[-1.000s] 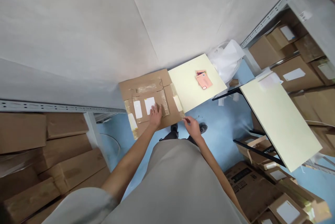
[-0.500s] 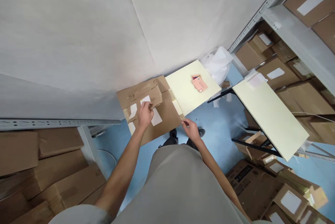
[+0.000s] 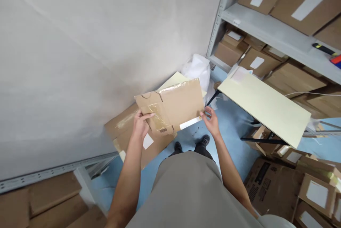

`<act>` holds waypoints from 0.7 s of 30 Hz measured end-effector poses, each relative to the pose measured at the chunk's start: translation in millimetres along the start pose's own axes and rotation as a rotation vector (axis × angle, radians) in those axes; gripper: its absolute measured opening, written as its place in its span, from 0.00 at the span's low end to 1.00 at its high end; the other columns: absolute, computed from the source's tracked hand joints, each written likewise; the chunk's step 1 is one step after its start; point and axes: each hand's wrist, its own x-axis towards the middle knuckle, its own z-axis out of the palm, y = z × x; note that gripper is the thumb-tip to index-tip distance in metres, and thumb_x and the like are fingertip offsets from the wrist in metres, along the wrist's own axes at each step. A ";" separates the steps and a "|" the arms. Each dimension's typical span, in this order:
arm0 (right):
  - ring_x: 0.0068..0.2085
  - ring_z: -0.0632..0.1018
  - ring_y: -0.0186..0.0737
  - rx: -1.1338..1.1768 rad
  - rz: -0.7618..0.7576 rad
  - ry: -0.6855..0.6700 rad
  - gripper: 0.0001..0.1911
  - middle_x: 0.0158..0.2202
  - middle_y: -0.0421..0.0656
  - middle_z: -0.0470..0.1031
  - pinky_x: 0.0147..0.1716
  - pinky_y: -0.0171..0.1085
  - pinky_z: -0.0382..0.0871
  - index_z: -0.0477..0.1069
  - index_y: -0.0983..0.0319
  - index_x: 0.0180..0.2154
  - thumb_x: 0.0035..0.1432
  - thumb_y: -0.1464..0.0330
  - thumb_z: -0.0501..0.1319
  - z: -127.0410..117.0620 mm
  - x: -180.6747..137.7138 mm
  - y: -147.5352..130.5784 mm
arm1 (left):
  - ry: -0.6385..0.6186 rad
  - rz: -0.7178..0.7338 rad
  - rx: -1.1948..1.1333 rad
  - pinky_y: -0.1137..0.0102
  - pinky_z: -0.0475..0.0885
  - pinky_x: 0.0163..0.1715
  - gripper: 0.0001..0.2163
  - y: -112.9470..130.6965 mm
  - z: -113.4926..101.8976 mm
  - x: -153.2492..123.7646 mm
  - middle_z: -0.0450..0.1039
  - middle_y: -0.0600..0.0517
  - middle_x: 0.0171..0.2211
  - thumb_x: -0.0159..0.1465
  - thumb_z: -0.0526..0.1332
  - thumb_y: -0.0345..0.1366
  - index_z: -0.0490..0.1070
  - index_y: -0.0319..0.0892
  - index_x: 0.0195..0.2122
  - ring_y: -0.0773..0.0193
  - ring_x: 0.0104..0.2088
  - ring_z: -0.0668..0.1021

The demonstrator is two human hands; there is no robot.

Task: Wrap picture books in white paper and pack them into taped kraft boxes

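A flattened cardboard box (image 3: 182,101) with clear tape and a white label strip is held up at a tilt before me. My left hand (image 3: 141,124) grips its left side, thumb lying across the taped face and fingers behind. At the lower right corner, my right hand (image 3: 211,120) pinches the edge between thumb and fingers. Beneath lies a larger flat cardboard sheet (image 3: 157,152) with a white label (image 3: 147,141). Part of a pale yellow tabletop (image 3: 174,79) shows behind the held box, which hides most of it.
White plastic bags (image 3: 198,69) are bunched against the wall. To the right stands a second pale yellow table (image 3: 266,103) on black legs. Shelves (image 3: 271,25) loaded with labelled cartons rise beyond it. More cartons (image 3: 317,192) sit at lower right and brown boxes (image 3: 53,199) at lower left.
The flattened box is now raised in both hands, covering the pink cards seen on the tabletop earlier. My right hand has moved from the larger sheet's corner to this box. The view has swung right.
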 end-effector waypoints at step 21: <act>0.58 0.83 0.56 0.211 0.138 0.389 0.30 0.56 0.51 0.85 0.61 0.54 0.77 0.75 0.55 0.54 0.62 0.42 0.70 -361.7 59.3 40.6 | -0.788 -0.211 0.419 0.48 0.82 0.58 0.34 -98.4 440.7 -27.8 0.87 0.40 0.53 0.44 0.87 0.52 0.85 0.41 0.49 0.40 0.55 0.86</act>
